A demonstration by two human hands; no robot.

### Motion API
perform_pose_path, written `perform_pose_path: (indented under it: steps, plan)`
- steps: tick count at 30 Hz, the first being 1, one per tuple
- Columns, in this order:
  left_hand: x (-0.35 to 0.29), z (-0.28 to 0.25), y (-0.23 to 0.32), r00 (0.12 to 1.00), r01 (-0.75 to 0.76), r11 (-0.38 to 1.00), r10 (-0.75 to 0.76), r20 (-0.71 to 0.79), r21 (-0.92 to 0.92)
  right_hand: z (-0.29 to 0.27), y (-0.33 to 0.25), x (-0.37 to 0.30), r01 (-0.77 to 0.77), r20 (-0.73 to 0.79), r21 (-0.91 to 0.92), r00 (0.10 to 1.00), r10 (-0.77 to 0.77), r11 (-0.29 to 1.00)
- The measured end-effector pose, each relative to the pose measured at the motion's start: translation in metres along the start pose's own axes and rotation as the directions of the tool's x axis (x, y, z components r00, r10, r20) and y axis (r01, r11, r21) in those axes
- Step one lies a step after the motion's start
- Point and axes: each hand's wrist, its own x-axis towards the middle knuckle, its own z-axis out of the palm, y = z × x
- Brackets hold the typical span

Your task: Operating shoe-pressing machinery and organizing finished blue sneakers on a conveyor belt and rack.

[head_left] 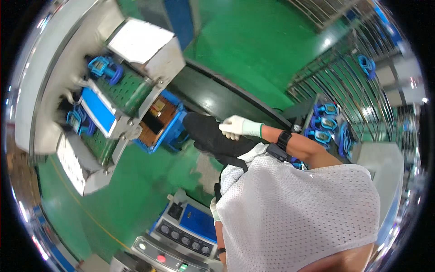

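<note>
Right now my right hand [235,127], in a white glove, is curled loosely against the black-clad leg [213,136] stretched out in front of me; the fingers are bent over the dark fabric, though I cannot tell whether they actually pinch it or merely rest there. My left hand [215,211] is mostly hidden behind my white mesh vest [294,204], only a sliver of glove showing just beside the blue control panel [192,226] with its row of round knobs, so I cannot say whether it is open or closed. I judge this a pause between handling steps, body turned sideways, nothing carried. The blue crate [161,124] with brown contents sits on the green floor [253,45] just past my foot (near the grey machine frame [136,50]), and blue parts [324,122] hang on the wire rack [344,86] to my right. The next reach, I think, calls for freeing the right hand from the leg and turning toward crate or rack.
</note>
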Motion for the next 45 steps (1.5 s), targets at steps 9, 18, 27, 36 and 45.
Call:
perform_pose_path:
  steps: [9, 18, 27, 36, 45]
  plan:
    - [0.025, 0.060, 0.100, 0.941, -0.275, 0.692, 0.335, 0.040, 0.668, -0.081, 0.059, -0.059, 0.187, -0.608, 0.143, 0.791, -0.062, 0.972]
    - [0.100, 0.102, 0.093, 0.951, -0.215, 0.468, 0.302, 0.073, 0.857, -0.170, 0.119, -0.013, 0.172, -0.797, 0.192, 0.602, 0.051, 0.966]
    - [0.237, 0.269, 0.143, 0.933, -0.312, 0.112, 0.225, 0.282, 0.943, -0.338, 0.202, 0.083, 0.036, -0.736, -0.191, 0.656, -0.168, 0.981]
    - [0.247, 0.627, 0.282, 0.943, -0.275, -0.072, 0.175, 0.283, 0.959, -0.504, 0.207, 0.099, -0.028, -0.641, 0.212, 0.750, 0.161, 0.977]
    - [0.318, 0.912, 0.358, 0.786, -0.585, 0.008, 0.254, 0.564, 0.811, -0.639, 0.218, 0.134, -0.041, -0.605, 0.318, 0.761, 0.236, 0.947]
